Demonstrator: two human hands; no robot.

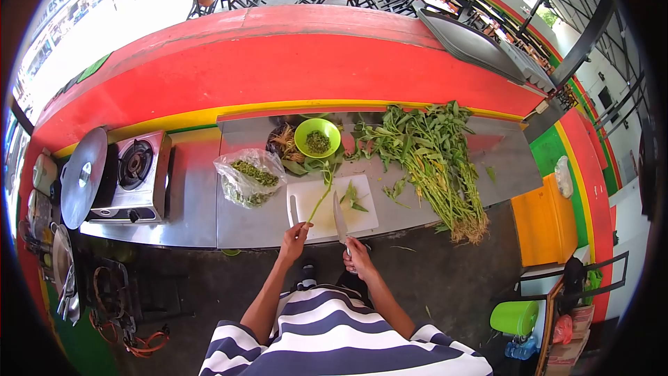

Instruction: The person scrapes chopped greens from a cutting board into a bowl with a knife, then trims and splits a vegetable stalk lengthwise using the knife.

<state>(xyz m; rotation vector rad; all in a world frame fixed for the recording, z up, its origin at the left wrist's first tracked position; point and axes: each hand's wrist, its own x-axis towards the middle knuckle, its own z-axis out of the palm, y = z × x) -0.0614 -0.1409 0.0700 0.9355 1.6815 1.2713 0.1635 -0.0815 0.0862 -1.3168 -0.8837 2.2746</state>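
My left hand [297,235] is closed round the lower end of a green leafy vegetable stalk [320,202], which slants up over the white cutting board [362,218]. In my right hand [358,256] is a knife [339,217], its blade pointing away from me over the board. A few loose leaves [353,198] lie on the board's right part. Behind it stands a lime-green bowl [303,131] with chopped greens [318,142] inside. To the left sits a clear plastic bag [252,200] of chopped greens. A large heap of rooted leafy stalks [438,167] lies to the right.
A gas stove [130,177] stands on the steel counter [191,203] at left, beside a large round metal lid [85,177]. A red wall [278,63] runs behind the counter. An orange-yellow panel [543,226] is at right, with a green bucket [515,317] below.
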